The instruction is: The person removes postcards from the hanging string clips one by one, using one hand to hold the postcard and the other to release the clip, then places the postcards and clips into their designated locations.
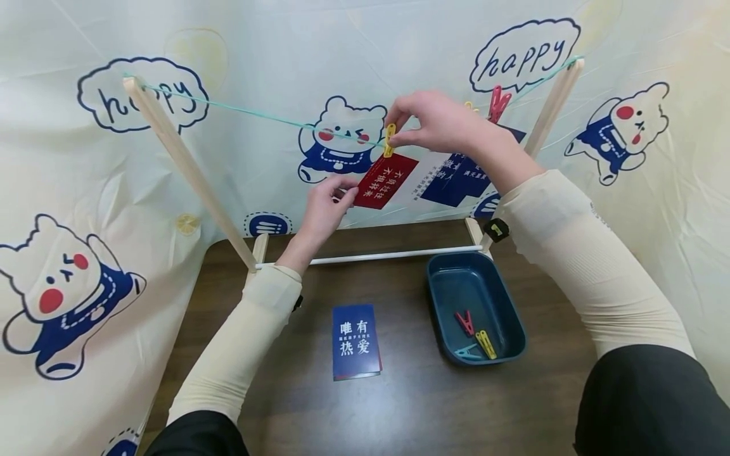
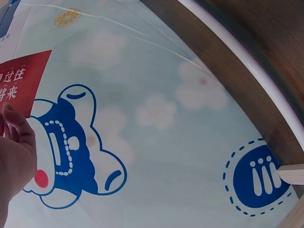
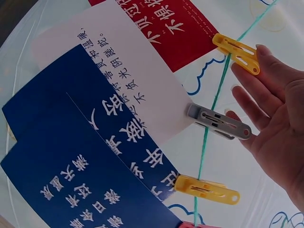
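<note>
In the head view, my right hand (image 1: pixel 436 123) pinches a yellow clothespin (image 1: pixel 390 140) between thumb and fingertips. The clothespin bites the top corner of a red card (image 1: pixel 386 182) with white writing, right at the green string (image 1: pixel 268 116). My left hand (image 1: pixel 327 209) pinches that card at its lower left edge. Beside it, in the right wrist view, hang a white card (image 3: pixel 161 90) under a grey clothespin (image 3: pixel 218 121) and a blue card (image 3: pixel 71 85) under another yellow clothespin (image 3: pixel 207 190). A second blue card (image 3: pixel 57 171) overlaps it, near a red clothespin (image 3: pixel 199 225) partly out of frame.
Two wooden posts (image 1: pixel 188 168) hold up the string, with a white rod (image 1: pixel 393 254) low between them. A dark blue tub (image 1: pixel 470 297) at the right contains several clothespins. Blue-topped cards (image 1: pixel 356 342) lie stacked on the brown table (image 1: pixel 399 411). A printed cloth hangs behind.
</note>
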